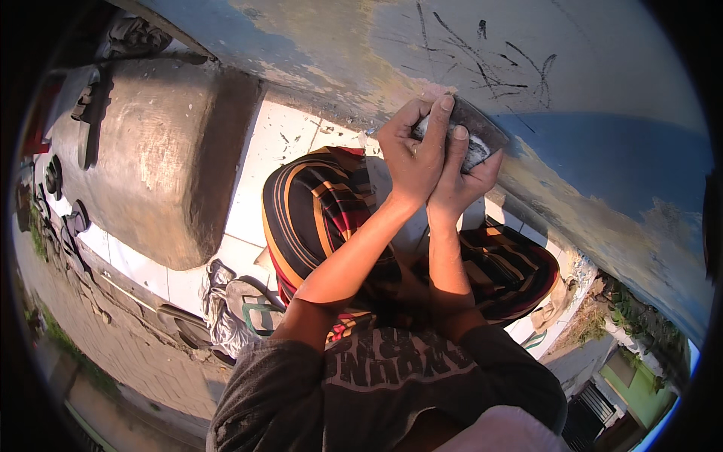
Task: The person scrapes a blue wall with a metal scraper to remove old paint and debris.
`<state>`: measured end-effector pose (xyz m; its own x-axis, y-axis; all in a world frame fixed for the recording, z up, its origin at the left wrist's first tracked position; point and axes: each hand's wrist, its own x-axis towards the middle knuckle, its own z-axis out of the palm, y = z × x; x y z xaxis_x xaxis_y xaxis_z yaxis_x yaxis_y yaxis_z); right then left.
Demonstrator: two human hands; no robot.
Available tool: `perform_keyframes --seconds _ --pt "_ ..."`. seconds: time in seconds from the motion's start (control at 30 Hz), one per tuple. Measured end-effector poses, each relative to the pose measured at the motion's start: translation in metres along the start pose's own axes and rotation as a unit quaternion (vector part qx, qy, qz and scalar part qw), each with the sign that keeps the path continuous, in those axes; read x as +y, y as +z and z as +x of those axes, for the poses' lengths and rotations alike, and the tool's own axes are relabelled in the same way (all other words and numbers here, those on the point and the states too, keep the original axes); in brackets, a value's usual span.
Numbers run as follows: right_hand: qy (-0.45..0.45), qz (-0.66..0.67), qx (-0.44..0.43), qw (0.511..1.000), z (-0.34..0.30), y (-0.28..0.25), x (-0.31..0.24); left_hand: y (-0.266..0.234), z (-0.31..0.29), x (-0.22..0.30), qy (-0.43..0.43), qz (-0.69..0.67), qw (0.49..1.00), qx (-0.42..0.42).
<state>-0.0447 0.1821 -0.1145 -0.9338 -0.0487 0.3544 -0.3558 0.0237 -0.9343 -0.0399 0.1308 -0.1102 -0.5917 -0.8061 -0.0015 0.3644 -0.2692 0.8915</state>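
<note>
1. Sunlight is falling across a white tiled floor (260, 154) and a painted wall (610, 71), whose blue and pale coats are showing worn, blotchy patches and loose dark strokes.

2. Someone is sitting low and close to the wall, knees spreading out under a striped cloth (301, 207); this posture is probably bringing the lower wall within easy reach.

3. A dark flat piece (486, 126) with a white, mottled middle is lying between the hands, its far edge appearing to be meeting the wall.

4. Left hand (410, 154) and right hand (461, 183) are sharing one narrow grip, closing on the piece from either side. Both thumbs are lying over its near face, likely for steadiness and even pressure; the hidden fingertips are leaving their exact hold impossible to tell.

5. Forearms are converging so that the wrists are nearly meeting, which is seemingly letting both arms be backing the same spot.

6. Off to the left, a large brown block (151, 143) is standing on the tiles, while a sandal (242, 292) and a crumpled pale cloth (224, 307) are lying beside the sitter, apparently out of the hands' way.
</note>
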Motion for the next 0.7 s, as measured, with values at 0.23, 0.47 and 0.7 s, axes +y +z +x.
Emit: perform_keyframes --seconds 0.23,0.47,0.7 --pt "0.003 -0.023 -0.003 1.0 -0.003 -0.01 0.009 -0.002 -0.01 -0.018 -0.037 0.006 0.999 0.007" --pt "0.012 -0.013 0.005 1.0 -0.002 -0.008 0.009 0.001 -0.009 -0.015 -0.032 0.005 0.999 0.006" --pt "0.006 -0.026 0.001 1.0 -0.003 -0.008 0.011 0.001 -0.008 -0.017 -0.033 0.002 0.999 0.009"
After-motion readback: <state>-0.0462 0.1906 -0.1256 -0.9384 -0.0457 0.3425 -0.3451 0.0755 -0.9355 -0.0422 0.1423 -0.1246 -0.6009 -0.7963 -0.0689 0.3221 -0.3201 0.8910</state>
